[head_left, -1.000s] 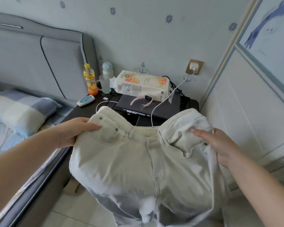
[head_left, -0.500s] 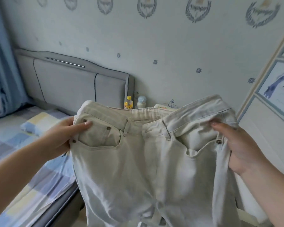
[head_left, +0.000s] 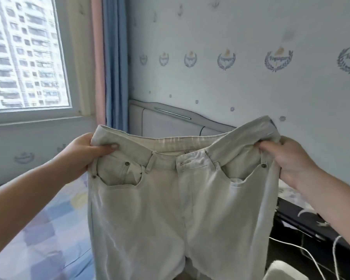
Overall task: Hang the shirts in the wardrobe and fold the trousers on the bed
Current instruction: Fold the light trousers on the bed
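Holding up pale trousers [head_left: 170, 199] by the waistband in the middle of the head view, left hand [head_left: 79, 156] pinching the left corner with thumb across the front and fingers hidden behind the cloth, right hand [head_left: 289, 160] grasping the right corner with fingers curled into the band. Raised higher than a second ago, when held low over the nightstand at frame centre; now swung leftward, with window [head_left: 28, 57] and curtain [head_left: 113, 63] filling the upper left, headboard [head_left: 170, 118] behind the waistband, checked bed [head_left: 45, 229] at lower left. Judged as turned toward the bed, with laying flat and folding still ahead; no fold made yet. Legs cut off by the bottom edge, so length and any twist below impossible to tell. Back of the garment unseen. Dark nightstand [head_left: 303, 221] at lower right mostly hidden by the right forearm, with white cables [head_left: 311, 257] blurred. No shirts, no wardrobe in view
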